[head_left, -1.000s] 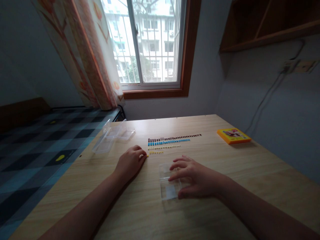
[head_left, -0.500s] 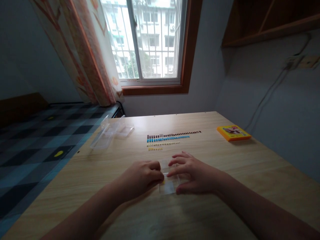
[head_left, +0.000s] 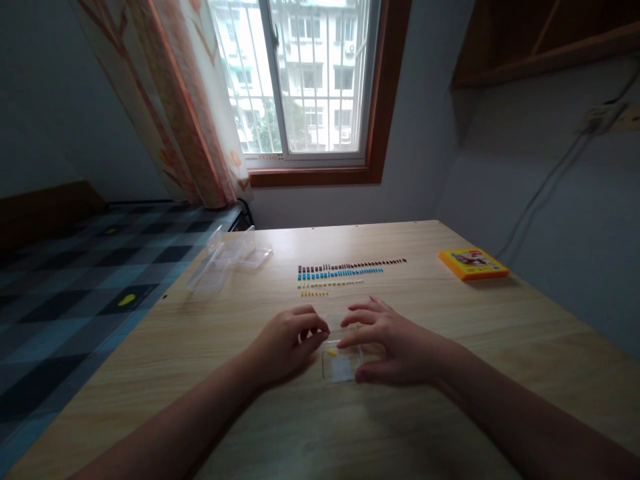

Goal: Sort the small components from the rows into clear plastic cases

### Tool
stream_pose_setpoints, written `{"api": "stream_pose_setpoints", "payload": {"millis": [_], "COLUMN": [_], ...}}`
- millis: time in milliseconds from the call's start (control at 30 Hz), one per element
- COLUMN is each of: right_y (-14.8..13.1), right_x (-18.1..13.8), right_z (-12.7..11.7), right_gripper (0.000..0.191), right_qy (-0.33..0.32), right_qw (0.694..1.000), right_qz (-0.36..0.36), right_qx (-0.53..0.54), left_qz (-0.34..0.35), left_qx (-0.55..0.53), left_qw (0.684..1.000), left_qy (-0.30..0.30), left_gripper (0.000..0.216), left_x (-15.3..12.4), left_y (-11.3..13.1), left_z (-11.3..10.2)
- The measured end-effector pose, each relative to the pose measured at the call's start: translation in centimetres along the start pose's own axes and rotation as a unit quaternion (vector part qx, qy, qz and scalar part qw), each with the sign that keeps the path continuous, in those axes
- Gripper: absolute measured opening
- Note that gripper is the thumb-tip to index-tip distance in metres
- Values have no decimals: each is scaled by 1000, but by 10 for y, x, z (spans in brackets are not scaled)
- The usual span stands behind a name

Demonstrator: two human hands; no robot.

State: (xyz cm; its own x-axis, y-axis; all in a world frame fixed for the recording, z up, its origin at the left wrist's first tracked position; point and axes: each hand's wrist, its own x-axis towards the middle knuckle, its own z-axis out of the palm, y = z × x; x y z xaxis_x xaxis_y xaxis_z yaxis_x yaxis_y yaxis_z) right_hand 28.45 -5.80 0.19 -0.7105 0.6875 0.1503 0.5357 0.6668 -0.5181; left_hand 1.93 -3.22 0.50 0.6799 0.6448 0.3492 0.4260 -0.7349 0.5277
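A small clear plastic box (head_left: 341, 367) lies on the wooden table (head_left: 280, 427) in front of me. My right hand (head_left: 400, 343) rests on its right side, fingers spread over the top and thumb against the near edge, holding it. My left hand (head_left: 290, 340) hovers at the box's left edge with fingers loosely curled and parted. A tiny yellow piece (head_left: 331, 351) lies in the box just under those fingertips. Beyond the hands lie sorted rows of tiny pieces: brown (head_left: 353, 264), blue (head_left: 340, 273), tan (head_left: 330, 284) and a short yellow row (head_left: 314, 293).
An open clear case (head_left: 225, 261) sits at the table's far left. A flat yellow box (head_left: 473, 263) lies at the far right near the wall. A bed with a checked cover (head_left: 75, 293) adjoins the table's left edge. A window and curtain stand behind.
My left hand came back from the short yellow row to the clear box carrying a yellow piece, which now lies in the box. The right hand stayed on the box.
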Motion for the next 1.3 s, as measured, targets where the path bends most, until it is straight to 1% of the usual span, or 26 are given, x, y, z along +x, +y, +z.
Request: {"api": "stream_pose_setpoints", "payload": {"millis": [100, 200, 267, 367, 433, 500, 633, 700, 800, 933, 1067, 1300], "right_y": [0, 1, 0, -3, -7, -11, -19, -22, -27, -30, -30, -32], "right_x": [0, -1, -2, -3, -4, -3, 2, 5, 9, 12, 14, 16], "right_z": [-1, -2, -3, -3, -1, 4, 14, 17, 21, 27, 32, 30], "right_gripper": [49, 48, 42, 35, 36, 35, 18, 14, 13, 11, 14, 15], "right_qy": [-1, -3, -3, 3, 12, 31, 111, 145, 165, 149, 130, 102], "right_qw": [1000, 1000, 999, 998, 998, 997, 991, 986, 983, 985, 987, 990], "right_qz": [-3, -8, -14, -22, -28, -33, -35, -44, -49, -46, -24, -14], "right_qx": [-7, -18, -32, -52, -58, -59, -69, -73, -69, -75, -95, -91], "left_qz": [-3, 6, 18, 11, 2, -4, -14, -21, -35, -45, -55, -65], "left_qx": [9, 59, 99, 138, 149, 152, 147, 147, 149, 138, 121, 121], "left_qw": [999, 997, 995, 990, 988, 987, 986, 985, 984, 985, 988, 987], "left_qy": [32, 40, 20, -17, -36, -54, -73, -82, -94, -91, -82, -89], "left_gripper": [20, 20, 30, 51, 54, 53, 53, 54, 56, 56, 57, 57], "left_x": [-4, -14, -21, -25, -24, -23, -23, -24, -25, -26, -26, -25], "left_y": [4, 9, 13, 15, 15, 15, 17, 20, 23, 26, 26, 26], "left_z": [6, 10, 11, 10, 8, 7, 7, 8, 10, 13, 15, 16]}}
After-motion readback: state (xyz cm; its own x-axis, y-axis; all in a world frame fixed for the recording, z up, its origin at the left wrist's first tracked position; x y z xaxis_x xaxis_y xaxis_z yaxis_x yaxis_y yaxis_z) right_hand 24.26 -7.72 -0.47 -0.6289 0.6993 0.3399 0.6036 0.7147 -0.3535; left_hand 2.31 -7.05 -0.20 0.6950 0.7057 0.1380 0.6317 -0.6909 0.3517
